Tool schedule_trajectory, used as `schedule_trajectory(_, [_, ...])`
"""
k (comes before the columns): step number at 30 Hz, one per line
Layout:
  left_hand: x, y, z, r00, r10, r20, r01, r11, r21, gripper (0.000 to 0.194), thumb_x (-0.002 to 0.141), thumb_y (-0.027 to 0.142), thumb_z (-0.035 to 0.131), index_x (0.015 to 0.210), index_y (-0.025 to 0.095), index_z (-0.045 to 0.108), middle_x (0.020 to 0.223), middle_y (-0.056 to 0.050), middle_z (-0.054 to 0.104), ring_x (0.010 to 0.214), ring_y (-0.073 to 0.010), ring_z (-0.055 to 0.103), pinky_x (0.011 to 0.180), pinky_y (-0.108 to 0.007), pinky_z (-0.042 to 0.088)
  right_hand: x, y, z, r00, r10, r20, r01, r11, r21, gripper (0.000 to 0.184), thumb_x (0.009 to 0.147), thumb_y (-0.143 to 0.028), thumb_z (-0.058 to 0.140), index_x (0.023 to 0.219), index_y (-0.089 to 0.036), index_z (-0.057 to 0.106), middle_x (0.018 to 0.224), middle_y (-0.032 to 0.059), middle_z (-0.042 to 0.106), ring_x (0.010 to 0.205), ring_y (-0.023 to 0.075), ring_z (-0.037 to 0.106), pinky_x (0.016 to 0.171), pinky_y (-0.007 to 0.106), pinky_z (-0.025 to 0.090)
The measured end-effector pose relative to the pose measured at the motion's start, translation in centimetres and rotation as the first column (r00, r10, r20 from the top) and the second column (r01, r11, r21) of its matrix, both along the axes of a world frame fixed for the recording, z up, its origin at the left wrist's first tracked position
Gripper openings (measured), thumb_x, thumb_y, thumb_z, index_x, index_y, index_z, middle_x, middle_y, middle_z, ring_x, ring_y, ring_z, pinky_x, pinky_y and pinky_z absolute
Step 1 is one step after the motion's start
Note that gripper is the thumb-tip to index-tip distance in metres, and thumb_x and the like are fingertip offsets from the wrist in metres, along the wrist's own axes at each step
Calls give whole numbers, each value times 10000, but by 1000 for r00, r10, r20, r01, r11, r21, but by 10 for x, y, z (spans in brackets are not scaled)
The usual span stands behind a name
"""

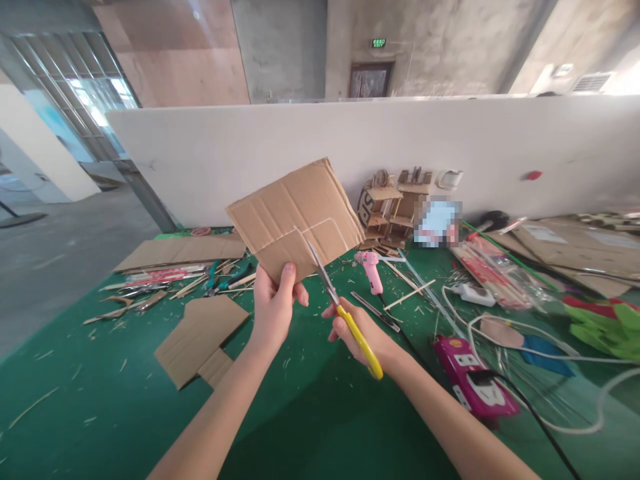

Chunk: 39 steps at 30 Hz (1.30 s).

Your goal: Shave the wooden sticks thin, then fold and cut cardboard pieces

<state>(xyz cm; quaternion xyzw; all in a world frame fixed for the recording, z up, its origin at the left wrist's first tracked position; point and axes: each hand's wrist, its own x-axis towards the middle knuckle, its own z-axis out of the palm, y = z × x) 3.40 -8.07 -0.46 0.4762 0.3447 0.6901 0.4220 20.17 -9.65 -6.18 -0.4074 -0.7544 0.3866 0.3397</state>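
My left hand grips the lower edge of a brown cardboard piece, thumb on the near face and fingers behind. The piece is held up tilted above the table, with a pale outline drawn on its face. In my right hand is a pair of scissors with yellow handles. Their blades point up and left and meet the cardboard's lower edge, one blade lying over its face. Part of my right fingers is hidden behind the handles. Below my left hand lie cut cardboard scraps.
A pink glue gun, a cutter knife and thin sticks lie beyond my right hand. Further right sit a magenta power strip and white cables. A small cardboard shelf model stands by the white partition. Pliers lie left.
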Motion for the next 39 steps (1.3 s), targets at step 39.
schedule_trajectory(39, [3, 0, 0, 992, -127, -18, 127, 992, -14, 191, 877, 328, 572, 968, 225, 440, 856, 62, 562, 433, -24, 515, 418, -186, 437, 4, 1, -9, 991, -87, 103, 71, 987, 147, 405, 903, -579, 300, 833, -210, 451, 777, 41, 565, 614, 139, 523, 568, 272, 407])
